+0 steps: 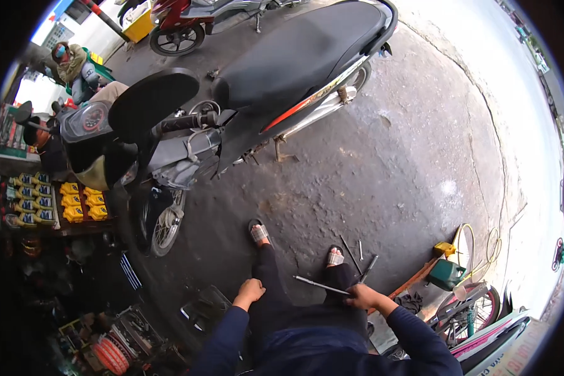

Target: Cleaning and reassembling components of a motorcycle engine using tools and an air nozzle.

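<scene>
My right hand [361, 296] is closed around a slim metal rod [319, 285] beside my right thigh. The rod's silver end points left, across my leg. Close beyond that hand is a thicker dark metal bar [370, 268]; I cannot tell whether it joins the rod or lies on the ground. My left hand [249, 293] is curled into a loose fist at my left thigh, with nothing visible in it. In front of my right sandal, a thin dark rod [351, 252] and a short wrench-like tool [360, 250] lie on the pavement.
A black scooter [288, 56] stands ahead, its front wheel [168, 229] at left. Yellow oil bottles [72, 200] fill a shelf. Parts and tools [131, 332] lie lower left. At right are a green jug [446, 274] and a yellow hose [495, 244]. A person sits [75, 66] far left.
</scene>
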Tool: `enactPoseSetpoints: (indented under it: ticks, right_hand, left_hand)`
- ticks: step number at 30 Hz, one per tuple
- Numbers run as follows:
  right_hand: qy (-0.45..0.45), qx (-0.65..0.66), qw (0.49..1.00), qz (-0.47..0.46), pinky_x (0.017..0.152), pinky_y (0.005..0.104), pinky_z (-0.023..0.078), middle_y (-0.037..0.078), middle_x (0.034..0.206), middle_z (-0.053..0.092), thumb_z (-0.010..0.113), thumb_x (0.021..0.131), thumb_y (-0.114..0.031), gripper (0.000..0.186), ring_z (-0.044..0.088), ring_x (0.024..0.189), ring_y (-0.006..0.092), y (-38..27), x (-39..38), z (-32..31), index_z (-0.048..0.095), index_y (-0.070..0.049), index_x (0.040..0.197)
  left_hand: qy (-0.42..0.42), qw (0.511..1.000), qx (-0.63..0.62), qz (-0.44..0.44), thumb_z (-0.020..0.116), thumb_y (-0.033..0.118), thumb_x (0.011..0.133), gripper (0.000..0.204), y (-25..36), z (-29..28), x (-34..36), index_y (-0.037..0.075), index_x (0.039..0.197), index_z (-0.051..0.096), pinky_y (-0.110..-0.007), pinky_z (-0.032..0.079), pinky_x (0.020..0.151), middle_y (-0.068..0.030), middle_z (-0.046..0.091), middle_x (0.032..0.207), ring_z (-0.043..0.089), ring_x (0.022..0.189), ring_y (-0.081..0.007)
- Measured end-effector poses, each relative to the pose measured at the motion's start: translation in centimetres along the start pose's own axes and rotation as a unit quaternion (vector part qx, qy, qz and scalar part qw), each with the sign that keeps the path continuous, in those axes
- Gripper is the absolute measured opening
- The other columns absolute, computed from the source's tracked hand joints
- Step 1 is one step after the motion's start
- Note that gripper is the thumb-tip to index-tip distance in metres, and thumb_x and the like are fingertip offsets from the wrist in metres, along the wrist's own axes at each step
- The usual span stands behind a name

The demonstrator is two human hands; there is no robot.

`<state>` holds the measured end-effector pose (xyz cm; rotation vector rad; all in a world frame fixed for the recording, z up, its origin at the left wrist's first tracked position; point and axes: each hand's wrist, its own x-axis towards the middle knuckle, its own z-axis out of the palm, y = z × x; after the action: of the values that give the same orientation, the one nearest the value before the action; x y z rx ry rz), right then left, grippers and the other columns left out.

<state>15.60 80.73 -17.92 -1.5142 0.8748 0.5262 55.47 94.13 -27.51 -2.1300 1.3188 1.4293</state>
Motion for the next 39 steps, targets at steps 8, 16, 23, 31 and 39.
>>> enactPoseSetpoints:
  ticks: [8, 16, 23, 31, 39]
  right_hand:
    - [0.22, 0.017, 0.975, 0.001, 0.058, 0.0448, 0.047, 0.021, 0.065, 0.058, 0.063, 0.089, -0.027, 0.024, 0.06, 0.064, 0.0407, 4.2, 16.9, -12.7, 0.065, -0.003, 0.086]
    - [0.266, -0.221, 0.938, -0.02, 0.072, 0.0476, 0.05, 0.021, 0.086, 0.062, 0.058, 0.091, -0.026, 0.025, 0.061, 0.081, 0.0426, 26.0, 52.9, -22.1, 0.065, -0.002, 0.087]
    - [0.194, -0.367, 0.905, 0.09, 0.083, 0.0436, 0.05, 0.016, 0.106, 0.06, 0.058, 0.09, -0.023, 0.018, 0.06, 0.101, 0.0354, 27.3, 61.8, -22.3, 0.07, -0.009, 0.092]
    - [0.243, -0.422, 0.866, 0.117, 0.086, 0.0446, 0.048, 0.015, 0.101, 0.063, 0.062, 0.085, -0.021, 0.019, 0.061, 0.102, 0.0337, 24.2, 62.7, -23.0, 0.069, -0.007, 0.095]
    - [0.439, -0.061, 0.814, -0.376, 0.066, 0.0358, 0.052, 0.013, 0.089, 0.061, 0.07, 0.081, -0.005, 0.018, 0.065, 0.077, 0.029, 4.8, 61.3, -18.6, 0.063, -0.001, 0.098]
  left_hand:
    - [-0.595, 0.772, -0.093, 0.203, 0.063, 0.014, 0.084, 0.017, 1.1, -12.1, 5.0, -0.001, 0.09, 0.066, -0.031, 0.045, 0.067, -0.007, 0.063, 0.071, 0.059, 0.069, -0.0148]
    - [-0.241, 0.873, -0.265, 0.331, 0.057, 0.004, 0.091, 0.027, 4.5, -16.9, 35.8, -0.001, 0.117, 0.062, -0.028, 0.046, 0.07, -0.003, 0.059, 0.078, 0.055, 0.072, -0.0111]
    - [-0.177, 0.742, -0.609, 0.217, 0.044, 0.007, 0.095, 0.035, 1.0, -10.4, 49.2, 0.003, 0.131, 0.046, -0.036, 0.05, 0.076, -0.0113, 0.057, 0.097, 0.058, 0.086, -0.0202]
    - [-0.186, 0.669, -0.678, 0.242, 0.046, 0.01, 0.098, 0.043, 0.9, -9.9, 50.6, 0.009, 0.141, 0.038, -0.036, 0.051, 0.079, -0.0174, 0.058, 0.115, 0.059, 0.091, -0.0193]
    - [-0.15, 0.659, -0.701, 0.229, 0.048, 0.01, 0.096, 0.042, 0.0, -11.6, 52.0, 0.008, 0.138, 0.042, -0.034, 0.05, 0.082, -0.0175, 0.061, 0.115, 0.06, 0.091, -0.0189]
